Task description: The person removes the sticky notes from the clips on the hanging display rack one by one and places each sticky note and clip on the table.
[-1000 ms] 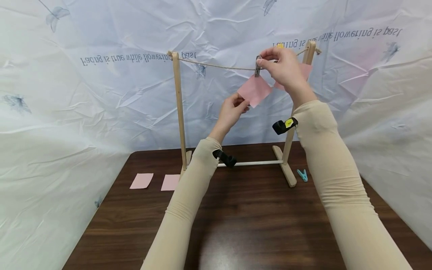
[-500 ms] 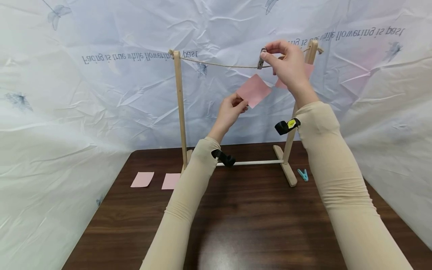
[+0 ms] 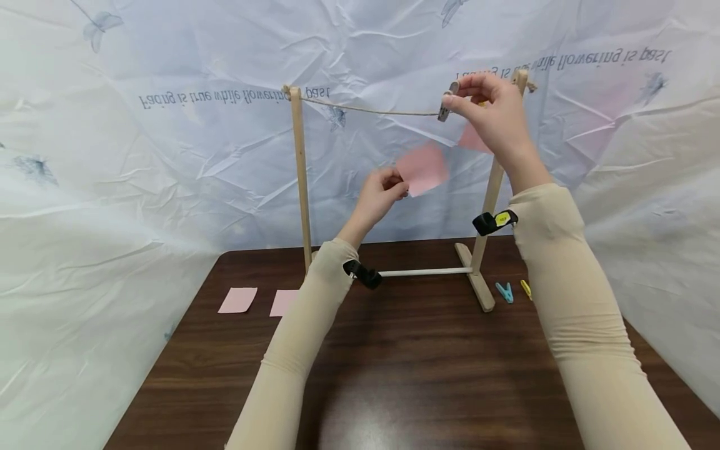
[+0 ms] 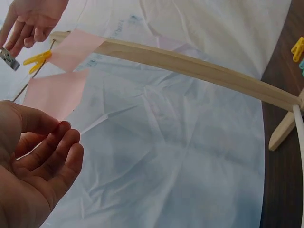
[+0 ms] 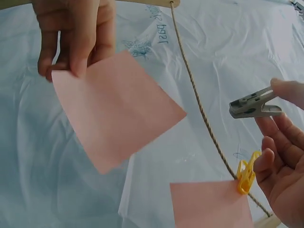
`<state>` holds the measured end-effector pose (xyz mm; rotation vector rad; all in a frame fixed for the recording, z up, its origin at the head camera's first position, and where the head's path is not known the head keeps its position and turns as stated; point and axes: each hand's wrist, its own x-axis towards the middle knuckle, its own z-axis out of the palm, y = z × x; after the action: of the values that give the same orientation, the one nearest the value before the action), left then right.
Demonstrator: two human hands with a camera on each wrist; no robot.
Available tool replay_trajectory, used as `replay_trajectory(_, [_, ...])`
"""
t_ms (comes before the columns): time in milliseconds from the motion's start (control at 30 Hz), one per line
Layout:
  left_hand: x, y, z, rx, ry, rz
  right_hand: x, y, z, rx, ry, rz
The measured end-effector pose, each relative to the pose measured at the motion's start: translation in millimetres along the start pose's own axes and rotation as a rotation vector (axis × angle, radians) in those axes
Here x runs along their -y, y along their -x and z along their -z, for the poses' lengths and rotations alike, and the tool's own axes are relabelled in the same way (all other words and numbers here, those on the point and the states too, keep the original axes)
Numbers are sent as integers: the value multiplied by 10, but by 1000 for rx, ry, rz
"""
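Pink paper [image 5: 114,111] pinched by the left hand [image 3: 378,197], grey clip [image 5: 252,105] by the right hand [image 3: 497,115]: apparently mid-hanging, needing paper brought to the rope [image 5: 200,103].

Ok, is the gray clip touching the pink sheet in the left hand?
Apart. The right wrist view shows the rope and backdrop between the gray clip and the pink sheet in the left hand.

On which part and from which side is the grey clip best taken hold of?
The grey clip seems best pinched by its two legs, from behind: in the right wrist view these spread toward the right hand, while its narrow nose points toward the rope.
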<state>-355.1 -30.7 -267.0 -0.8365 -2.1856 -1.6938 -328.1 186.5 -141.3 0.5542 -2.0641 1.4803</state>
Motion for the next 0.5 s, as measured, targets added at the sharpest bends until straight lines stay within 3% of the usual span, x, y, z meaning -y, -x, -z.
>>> replay_trajectory(233, [3, 185, 104, 52, -79, -15, -76, 153, 117, 33, -46, -13])
replay_trajectory(500, [-8, 432, 336, 133, -221, 31, -250, 403, 257, 70, 128, 14])
